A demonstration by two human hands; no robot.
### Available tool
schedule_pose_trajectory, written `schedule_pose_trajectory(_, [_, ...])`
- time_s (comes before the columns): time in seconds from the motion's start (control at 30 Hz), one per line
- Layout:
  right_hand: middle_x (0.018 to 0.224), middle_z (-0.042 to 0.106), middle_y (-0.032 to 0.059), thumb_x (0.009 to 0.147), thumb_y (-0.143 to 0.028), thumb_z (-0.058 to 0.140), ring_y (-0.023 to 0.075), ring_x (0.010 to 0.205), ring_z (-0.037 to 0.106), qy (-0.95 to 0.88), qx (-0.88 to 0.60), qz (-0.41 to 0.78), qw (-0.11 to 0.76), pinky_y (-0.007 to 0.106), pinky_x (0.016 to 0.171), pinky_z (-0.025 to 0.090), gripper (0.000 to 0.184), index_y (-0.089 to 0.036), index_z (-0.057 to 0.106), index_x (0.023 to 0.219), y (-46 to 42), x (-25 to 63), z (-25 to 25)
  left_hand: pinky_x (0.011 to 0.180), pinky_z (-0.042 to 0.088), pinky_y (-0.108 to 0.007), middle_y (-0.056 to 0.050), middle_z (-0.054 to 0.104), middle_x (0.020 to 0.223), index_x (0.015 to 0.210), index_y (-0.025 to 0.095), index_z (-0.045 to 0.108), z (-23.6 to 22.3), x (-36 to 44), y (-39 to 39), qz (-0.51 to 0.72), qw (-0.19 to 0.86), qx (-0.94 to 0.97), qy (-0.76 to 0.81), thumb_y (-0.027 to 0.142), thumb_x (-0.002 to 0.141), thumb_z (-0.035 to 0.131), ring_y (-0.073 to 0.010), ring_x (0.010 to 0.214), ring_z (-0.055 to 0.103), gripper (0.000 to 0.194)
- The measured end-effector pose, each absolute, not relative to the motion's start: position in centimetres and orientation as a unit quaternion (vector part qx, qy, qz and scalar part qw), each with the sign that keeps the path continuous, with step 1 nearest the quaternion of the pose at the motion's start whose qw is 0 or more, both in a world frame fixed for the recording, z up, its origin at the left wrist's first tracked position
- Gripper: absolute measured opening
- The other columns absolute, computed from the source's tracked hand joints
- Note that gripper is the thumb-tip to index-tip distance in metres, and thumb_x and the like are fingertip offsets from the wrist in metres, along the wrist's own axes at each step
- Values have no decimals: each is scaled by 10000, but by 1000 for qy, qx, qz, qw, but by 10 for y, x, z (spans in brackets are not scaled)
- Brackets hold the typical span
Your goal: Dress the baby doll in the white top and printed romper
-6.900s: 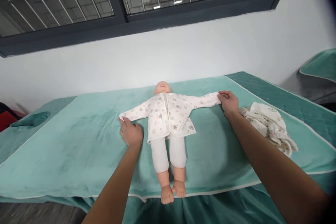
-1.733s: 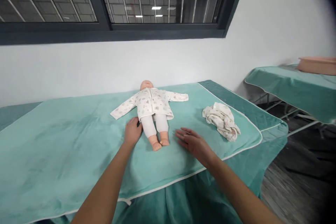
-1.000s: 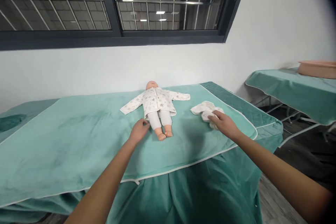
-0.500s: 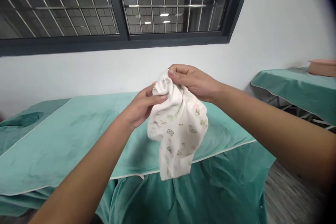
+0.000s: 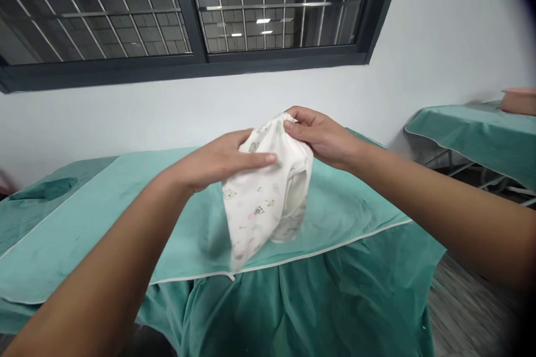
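Note:
A pair of small white baby pants, printed with little animals and pastel shapes, hangs between my two hands above the bed. My left hand grips the left side, its thumb laid across the front and its fingers hidden behind the cloth. At the gathered top right edge, my right hand pinches the fabric between thumb and fingers. The lower part hangs loose, with a fold on the right showing an opening and the paler inside.
Below the pants lies a bed with a light green cover over darker green drapery. A barred window is in the white wall behind. Another green-covered bed at right holds a pink basin.
The baby pants have been turned and spread, so a different side and an opening now show. My left hand has moved left across the cloth; my right hand has shifted slightly right.

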State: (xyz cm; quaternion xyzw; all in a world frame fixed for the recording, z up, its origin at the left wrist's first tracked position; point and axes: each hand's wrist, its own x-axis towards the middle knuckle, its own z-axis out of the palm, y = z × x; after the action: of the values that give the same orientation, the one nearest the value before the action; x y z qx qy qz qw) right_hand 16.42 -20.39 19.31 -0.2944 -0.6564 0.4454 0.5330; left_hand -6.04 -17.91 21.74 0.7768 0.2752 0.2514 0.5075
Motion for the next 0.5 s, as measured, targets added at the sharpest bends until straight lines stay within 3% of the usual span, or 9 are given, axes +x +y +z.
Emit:
schedule_pose_trajectory(0.1, [817,631,-20,829,-498,741,123,739,582,-673,-286,420,537,234,658,454,318,-205,647,909,-207,153,192,665,541,-282,-57,724,870,988,152,720,210,-54,-180,309,506,759,268,428,743,787,-234,816,700,376])
schedule_pose_trajectory(0.2, [698,558,-36,819,-532,737,92,629,503,-694,-318,405,503,213,572,382,369,-181,634,774,-209,153,191,775,558,-307,-42,708,848,992,154,701,204,-49,-173,454,529,678,233,463,825,703,-227,872,701,351])
schedule_pose_trajectory(0.3, [674,540,-31,796,-554,750,83,592,465,-700,-340,426,462,216,540,355,418,-164,630,706,-211,155,191,833,557,-325,-28,696,821,1002,172,693,199,-49,-168,502,554,627,217,487,851,664,-214,856,701,350])
schedule_pose_trajectory(0.4, [686,568,-23,800,-588,731,97,604,494,-655,-346,430,515,225,554,386,428,-171,642,761,-213,149,189,679,548,-314,-13,641,634,916,169,703,191,-49,-176,387,595,670,219,511,824,690,-176,611,640,354])
schedule_pose_trajectory(0.5, [668,581,-23,802,-616,714,108,592,512,-620,-349,425,559,228,543,403,439,-186,632,778,-214,140,185,583,489,-287,0,545,465,694,167,666,179,-48,-190,222,596,743,211,447,803,735,-138,478,531,308])
